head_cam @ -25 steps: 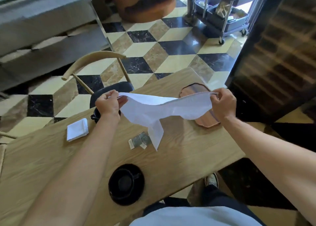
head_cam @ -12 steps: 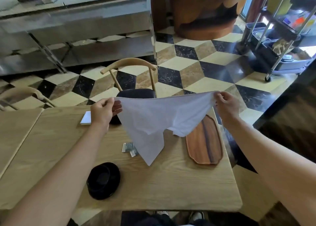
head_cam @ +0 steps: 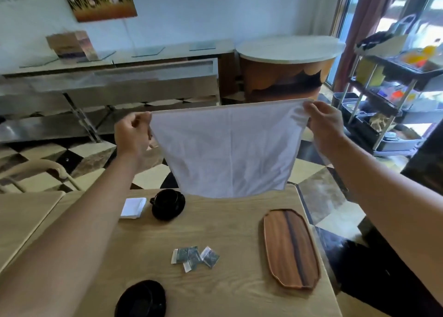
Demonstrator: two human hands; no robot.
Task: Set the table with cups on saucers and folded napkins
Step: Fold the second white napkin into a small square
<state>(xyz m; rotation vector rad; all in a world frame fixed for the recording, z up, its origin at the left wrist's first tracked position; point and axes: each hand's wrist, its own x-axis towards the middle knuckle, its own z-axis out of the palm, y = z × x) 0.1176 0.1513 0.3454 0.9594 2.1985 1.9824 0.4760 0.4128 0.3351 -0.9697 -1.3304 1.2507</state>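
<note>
Fingers [head_cam: 141, 122] of the left hand [head_cam: 131, 134] and right hand [head_cam: 323, 122] pinch the top corners of the white cloth napkin [head_cam: 227, 149], hanging above the far edge of the pale wooden surface [head_cam: 239, 225], so folding neatly likely needs corners level and cloth taut.

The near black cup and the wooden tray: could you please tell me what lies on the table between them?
In the head view, a small cluster of sachets lies between the near black cup and the wooden tray; otherwise bare table.

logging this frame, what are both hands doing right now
left hand: closed, pinching the left top corner of the white napkin
right hand: closed, pinching its right top corner
</note>
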